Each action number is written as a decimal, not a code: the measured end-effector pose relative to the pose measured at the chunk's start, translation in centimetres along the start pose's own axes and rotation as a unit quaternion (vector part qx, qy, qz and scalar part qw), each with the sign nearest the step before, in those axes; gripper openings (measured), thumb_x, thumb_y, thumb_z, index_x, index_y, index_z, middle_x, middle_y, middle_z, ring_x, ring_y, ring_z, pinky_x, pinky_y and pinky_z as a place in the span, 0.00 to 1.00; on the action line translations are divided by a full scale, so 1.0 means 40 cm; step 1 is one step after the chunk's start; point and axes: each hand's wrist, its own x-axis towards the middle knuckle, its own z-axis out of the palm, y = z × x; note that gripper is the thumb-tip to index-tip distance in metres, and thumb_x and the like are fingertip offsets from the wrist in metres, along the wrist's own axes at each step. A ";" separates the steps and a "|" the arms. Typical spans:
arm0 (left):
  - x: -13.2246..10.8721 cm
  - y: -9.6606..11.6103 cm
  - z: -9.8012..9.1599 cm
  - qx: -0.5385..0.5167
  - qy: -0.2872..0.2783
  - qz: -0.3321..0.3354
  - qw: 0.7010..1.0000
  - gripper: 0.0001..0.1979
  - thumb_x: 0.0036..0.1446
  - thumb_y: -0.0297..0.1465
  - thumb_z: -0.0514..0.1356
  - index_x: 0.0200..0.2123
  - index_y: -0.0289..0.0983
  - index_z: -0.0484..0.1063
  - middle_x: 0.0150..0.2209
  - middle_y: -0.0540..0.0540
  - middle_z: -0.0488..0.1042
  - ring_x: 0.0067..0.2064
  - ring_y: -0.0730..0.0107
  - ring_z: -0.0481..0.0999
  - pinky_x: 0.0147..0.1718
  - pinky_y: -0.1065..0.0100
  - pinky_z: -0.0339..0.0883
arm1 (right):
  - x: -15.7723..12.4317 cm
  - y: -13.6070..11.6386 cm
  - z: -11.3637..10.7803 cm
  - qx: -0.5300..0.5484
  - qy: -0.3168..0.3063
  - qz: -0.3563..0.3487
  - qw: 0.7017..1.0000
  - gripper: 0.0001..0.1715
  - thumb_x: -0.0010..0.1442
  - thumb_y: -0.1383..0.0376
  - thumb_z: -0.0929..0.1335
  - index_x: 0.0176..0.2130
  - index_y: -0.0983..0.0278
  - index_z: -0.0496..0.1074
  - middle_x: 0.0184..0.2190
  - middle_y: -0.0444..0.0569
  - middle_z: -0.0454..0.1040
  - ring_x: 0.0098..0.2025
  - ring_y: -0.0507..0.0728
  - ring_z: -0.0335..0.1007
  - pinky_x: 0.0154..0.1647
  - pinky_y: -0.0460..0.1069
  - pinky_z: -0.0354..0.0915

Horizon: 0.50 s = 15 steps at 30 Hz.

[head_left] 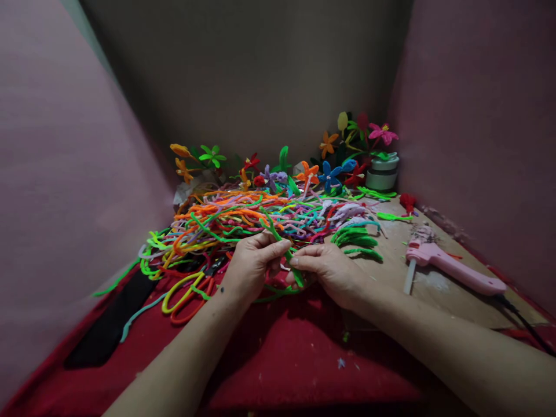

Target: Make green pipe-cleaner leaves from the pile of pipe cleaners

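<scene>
Between my two hands is a green pipe cleaner, slanting from upper left to lower right. My left hand pinches its middle between thumb and fingers. My right hand pinches it lower down, close to its bottom end. Behind the hands lies a large tangled pile of coloured pipe cleaners. Several bent green pieces rest on the board just beyond my right hand. Scissors with yellow and red handles lie to the left of my left wrist.
A pink glue gun with a cord lies on the brown board at right. Fuzzy flowers and a pale pot stand at the back. A black strip lies at left on the red cloth. Walls close in on both sides.
</scene>
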 end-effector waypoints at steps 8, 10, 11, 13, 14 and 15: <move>-0.005 0.003 0.000 0.085 -0.020 -0.003 0.996 0.15 0.48 0.38 0.61 0.21 0.34 0.63 0.13 0.55 0.61 0.14 0.81 0.59 0.15 0.74 0.51 | 0.002 -0.005 0.002 0.043 -0.005 -0.003 0.999 0.07 0.44 0.68 0.67 0.18 0.68 0.70 0.15 0.44 0.70 0.17 0.47 0.61 0.21 0.44 0.57; -0.007 0.009 0.000 0.130 -0.021 0.002 0.991 0.15 0.49 0.38 0.61 0.20 0.34 0.62 0.13 0.55 0.62 0.15 0.80 0.59 0.15 0.74 0.51 | 0.004 -0.003 0.001 0.040 0.011 -0.007 0.999 0.06 0.44 0.68 0.68 0.18 0.68 0.71 0.15 0.44 0.70 0.17 0.48 0.62 0.21 0.44 0.57; -0.008 0.013 0.001 0.152 -0.020 0.005 0.988 0.15 0.49 0.38 0.60 0.20 0.34 0.62 0.13 0.55 0.62 0.15 0.80 0.59 0.15 0.74 0.51 | 0.005 -0.003 0.000 0.038 0.020 -0.008 0.999 0.06 0.44 0.68 0.68 0.19 0.68 0.71 0.15 0.44 0.70 0.17 0.48 0.62 0.21 0.44 0.57; -0.010 0.019 0.002 0.185 -0.017 0.010 0.983 0.16 0.50 0.38 0.60 0.19 0.34 0.61 0.13 0.54 0.62 0.15 0.80 0.58 0.16 0.74 0.51 | 0.005 -0.002 0.000 0.028 0.027 -0.010 0.999 0.06 0.44 0.68 0.68 0.19 0.68 0.71 0.15 0.44 0.71 0.17 0.48 0.61 0.21 0.44 0.56; -0.011 0.021 0.002 0.196 -0.015 0.013 0.980 0.17 0.50 0.38 0.60 0.19 0.35 0.60 0.13 0.54 0.61 0.15 0.80 0.58 0.16 0.74 0.50 | 0.004 -0.002 0.000 0.021 0.028 -0.011 0.999 0.06 0.44 0.68 0.67 0.19 0.68 0.71 0.15 0.44 0.70 0.17 0.47 0.60 0.20 0.44 0.55; -0.011 0.022 0.002 0.205 -0.014 0.016 0.979 0.17 0.50 0.38 0.60 0.18 0.34 0.60 0.13 0.55 0.61 0.16 0.81 0.58 0.16 0.74 0.50 | 0.004 -0.003 0.000 0.015 0.028 -0.010 0.999 0.06 0.44 0.69 0.67 0.18 0.68 0.70 0.14 0.44 0.70 0.16 0.47 0.59 0.19 0.44 0.54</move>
